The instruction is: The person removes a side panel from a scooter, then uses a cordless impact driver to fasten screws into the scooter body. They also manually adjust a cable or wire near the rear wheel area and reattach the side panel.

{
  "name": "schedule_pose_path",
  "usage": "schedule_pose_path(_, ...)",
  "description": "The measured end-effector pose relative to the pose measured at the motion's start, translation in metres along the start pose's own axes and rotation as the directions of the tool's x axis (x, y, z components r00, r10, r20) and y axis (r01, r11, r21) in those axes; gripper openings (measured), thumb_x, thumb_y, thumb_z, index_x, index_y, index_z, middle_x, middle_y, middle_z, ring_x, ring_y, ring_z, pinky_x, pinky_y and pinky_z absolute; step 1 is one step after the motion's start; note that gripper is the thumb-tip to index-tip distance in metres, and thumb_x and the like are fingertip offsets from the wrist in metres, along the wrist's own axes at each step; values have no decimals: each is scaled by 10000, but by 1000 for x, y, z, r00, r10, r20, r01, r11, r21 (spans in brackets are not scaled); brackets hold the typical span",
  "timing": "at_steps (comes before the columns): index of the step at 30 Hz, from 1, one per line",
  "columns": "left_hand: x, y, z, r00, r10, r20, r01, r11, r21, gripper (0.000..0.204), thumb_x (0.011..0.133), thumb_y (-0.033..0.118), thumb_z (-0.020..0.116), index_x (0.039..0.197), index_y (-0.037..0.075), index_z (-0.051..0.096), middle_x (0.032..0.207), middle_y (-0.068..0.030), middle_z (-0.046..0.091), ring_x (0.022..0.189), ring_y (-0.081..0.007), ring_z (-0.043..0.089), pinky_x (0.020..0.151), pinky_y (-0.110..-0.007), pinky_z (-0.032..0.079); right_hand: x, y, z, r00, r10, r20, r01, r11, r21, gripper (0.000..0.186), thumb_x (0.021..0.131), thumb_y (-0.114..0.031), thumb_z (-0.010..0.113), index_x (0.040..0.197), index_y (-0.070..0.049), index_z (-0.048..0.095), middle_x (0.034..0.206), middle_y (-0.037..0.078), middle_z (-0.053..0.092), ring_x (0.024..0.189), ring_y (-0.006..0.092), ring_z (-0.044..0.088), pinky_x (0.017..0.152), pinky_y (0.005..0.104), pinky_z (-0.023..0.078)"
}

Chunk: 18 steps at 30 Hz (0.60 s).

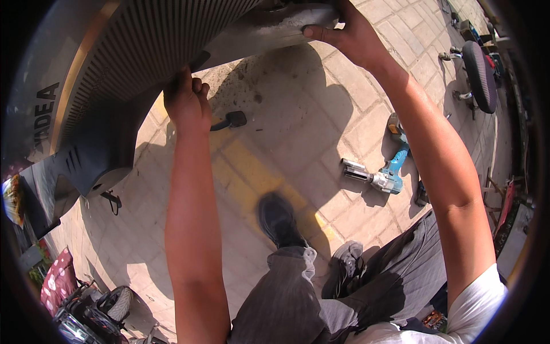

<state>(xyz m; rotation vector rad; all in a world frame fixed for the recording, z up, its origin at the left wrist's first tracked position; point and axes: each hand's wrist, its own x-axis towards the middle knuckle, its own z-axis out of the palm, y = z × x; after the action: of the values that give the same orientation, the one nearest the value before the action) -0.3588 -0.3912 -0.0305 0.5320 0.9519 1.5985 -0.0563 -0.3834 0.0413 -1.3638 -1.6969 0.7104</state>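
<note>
A scooter body (pixel 109 86) with a dark ribbed side and a bronze stripe fills the upper left. From its underside a long grey panel (pixel 258 34) reaches right, scuffed pale near the far end. My right hand (pixel 346 37) grips that end, thumb on the near face and the other fingers hidden behind. My left hand (pixel 188 106) is raised to the scooter's lower edge, fingers curled against the dark part where the panel meets the body. Its fingertips are partly hidden, so what exactly they pinch is unclear. Below it a black footpeg-like piece (pixel 232 120) sticks out.
A teal cordless impact wrench (pixel 389 172) lies on the paving (pixel 303 114) to the right. A wheeled stool (pixel 478 77) stands at the far right. Other vehicle parts (pixel 97 309) and a spotted red cover (pixel 59 281) are at the lower left. My shoes (pixel 278 218) are below.
</note>
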Motion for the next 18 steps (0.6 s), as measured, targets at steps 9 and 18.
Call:
schedule_pose_path(9, -13, 4, -3, 996, -69, 62, 72, 996, -49, 102, 970, 189, 598, 929, 139, 519, 730, 44, 413, 639, -104, 344, 600, -289, 306, -12, 14, 2, 997, 74, -27, -72, 995, 62, 803, 745, -228, 841, 1356, 56, 405, 1308, 191, 511, 1186, 277, 542, 1006, 395, 476)
schedule_pose_path(18, -30, 1, -1, 959, -191, 210, 186, 981, 44, 109, 966, 148, 596, 1038, 158, 515, 736, 48, 410, 666, -94, 406, 606, -289, 354, -26, 32, -33, 996, -34, 85, 47, 986, -160, 529, 705, -265, 828, 1043, 27, 546, 1028, 162, 536, 940, 332, 573, 786, 402, 490)
